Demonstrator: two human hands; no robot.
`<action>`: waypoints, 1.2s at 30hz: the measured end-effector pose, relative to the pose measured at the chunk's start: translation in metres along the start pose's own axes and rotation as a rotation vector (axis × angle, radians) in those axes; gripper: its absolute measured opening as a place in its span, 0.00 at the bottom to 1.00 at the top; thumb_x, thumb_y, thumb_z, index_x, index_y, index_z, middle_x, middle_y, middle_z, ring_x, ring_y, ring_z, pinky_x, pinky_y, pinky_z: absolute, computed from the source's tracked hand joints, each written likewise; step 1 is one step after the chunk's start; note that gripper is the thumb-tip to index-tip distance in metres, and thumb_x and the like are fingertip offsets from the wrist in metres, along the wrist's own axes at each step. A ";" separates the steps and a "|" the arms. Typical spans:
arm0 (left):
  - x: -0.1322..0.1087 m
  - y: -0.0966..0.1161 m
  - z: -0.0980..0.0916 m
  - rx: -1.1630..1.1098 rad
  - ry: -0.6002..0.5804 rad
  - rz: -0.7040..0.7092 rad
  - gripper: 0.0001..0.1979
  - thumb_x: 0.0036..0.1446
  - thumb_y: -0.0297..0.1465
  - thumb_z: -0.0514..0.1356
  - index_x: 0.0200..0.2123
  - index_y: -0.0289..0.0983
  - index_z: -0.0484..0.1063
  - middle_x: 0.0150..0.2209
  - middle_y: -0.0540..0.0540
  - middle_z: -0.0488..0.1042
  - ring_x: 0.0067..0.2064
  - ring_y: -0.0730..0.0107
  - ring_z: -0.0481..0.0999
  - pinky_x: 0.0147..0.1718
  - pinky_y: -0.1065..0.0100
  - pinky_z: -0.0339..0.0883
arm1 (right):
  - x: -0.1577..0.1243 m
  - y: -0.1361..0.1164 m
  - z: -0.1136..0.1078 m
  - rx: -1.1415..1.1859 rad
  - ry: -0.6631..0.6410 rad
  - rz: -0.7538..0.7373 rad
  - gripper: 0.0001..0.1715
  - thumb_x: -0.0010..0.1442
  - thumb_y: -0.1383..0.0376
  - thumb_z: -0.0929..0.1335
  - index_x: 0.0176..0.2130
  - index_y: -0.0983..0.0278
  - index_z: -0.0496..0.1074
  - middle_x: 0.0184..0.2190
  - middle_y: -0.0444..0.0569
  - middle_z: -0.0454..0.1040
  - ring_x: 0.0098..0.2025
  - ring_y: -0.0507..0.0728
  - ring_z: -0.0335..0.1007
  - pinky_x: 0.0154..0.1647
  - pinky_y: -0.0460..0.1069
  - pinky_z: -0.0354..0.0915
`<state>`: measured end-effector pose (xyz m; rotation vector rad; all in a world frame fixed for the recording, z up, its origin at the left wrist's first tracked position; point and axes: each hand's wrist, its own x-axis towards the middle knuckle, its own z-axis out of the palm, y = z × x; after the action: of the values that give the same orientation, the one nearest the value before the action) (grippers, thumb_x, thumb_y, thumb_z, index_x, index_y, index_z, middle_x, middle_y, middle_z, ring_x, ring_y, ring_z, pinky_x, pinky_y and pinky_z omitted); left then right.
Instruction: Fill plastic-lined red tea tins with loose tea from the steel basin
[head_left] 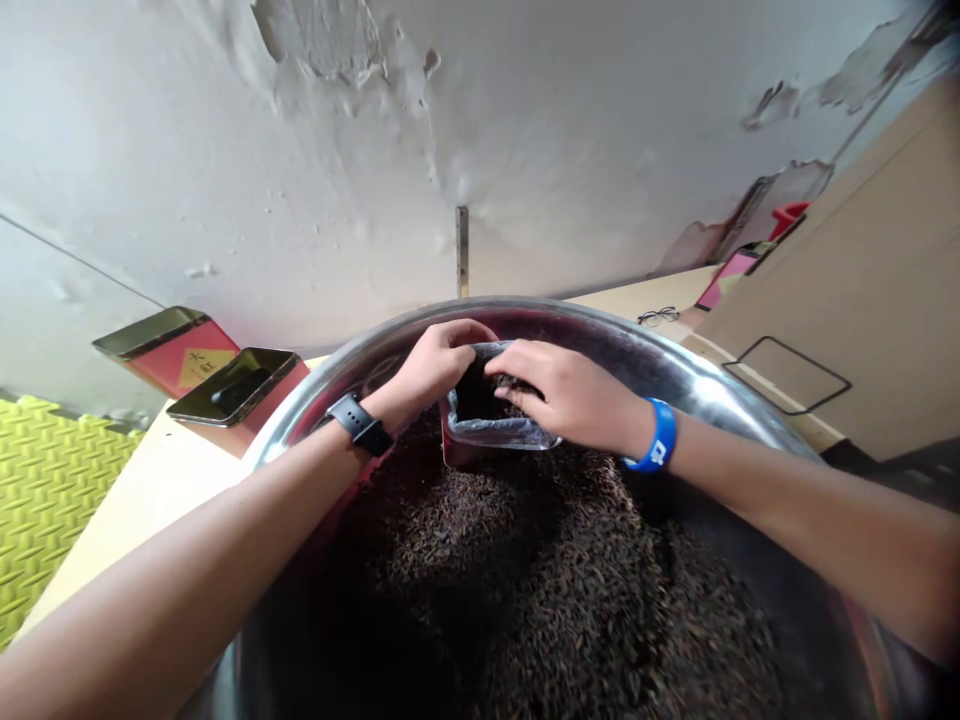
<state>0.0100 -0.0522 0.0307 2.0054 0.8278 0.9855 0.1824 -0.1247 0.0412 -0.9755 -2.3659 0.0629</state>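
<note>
A red tin (456, 452) with a clear plastic liner (504, 434) stands on a heap of dark, dry tea leaves (577, 590). The heap lies in a large round metal basin (716, 395). My left hand (442, 365) grips the tin's left back edge and the liner, its thumb over the rim and some fingertips hidden behind. Across the tin's mouth, from the right, reaches my right hand (574, 390), its fingers curled round some tea leaves inside. More leaves show within the tin; their depth is shaded.
Two more red tins stand left of the basin: an open-topped one (244, 395) with something dark inside, and one behind it (176, 345). Glasses (658, 316) and a black wire frame (787, 375) lie right. A peeling wall (525, 150) rises behind; yellow mat (60, 490) lies left.
</note>
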 end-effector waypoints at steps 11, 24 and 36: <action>-0.002 -0.003 0.008 -0.119 0.102 0.030 0.15 0.39 0.19 0.46 0.30 0.34 0.68 0.33 0.46 0.74 0.38 0.68 0.71 0.41 0.65 0.64 | -0.025 -0.048 0.032 0.065 -0.612 -0.401 0.15 0.61 0.60 0.59 0.40 0.63 0.70 0.32 0.47 0.71 0.33 0.53 0.66 0.32 0.48 0.60; -0.002 -0.006 0.007 -0.082 0.107 0.026 0.14 0.41 0.19 0.46 0.28 0.35 0.68 0.32 0.46 0.73 0.36 0.69 0.71 0.39 0.66 0.64 | -0.034 -0.057 0.063 0.149 -1.354 -0.278 0.37 0.41 0.46 0.70 0.45 0.67 0.70 0.33 0.51 0.74 0.31 0.56 0.69 0.26 0.46 0.59; -0.008 0.013 0.019 -0.130 0.136 -0.045 0.12 0.41 0.21 0.48 0.28 0.33 0.68 0.29 0.47 0.72 0.32 0.71 0.69 0.33 0.70 0.64 | 0.006 -0.020 -0.006 0.241 -0.122 0.092 0.12 0.59 0.64 0.63 0.42 0.66 0.66 0.36 0.48 0.73 0.39 0.51 0.68 0.40 0.46 0.59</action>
<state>0.0246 -0.0720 0.0306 1.8185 0.8549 1.1305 0.1697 -0.1366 0.0541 -0.9856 -2.3531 0.4441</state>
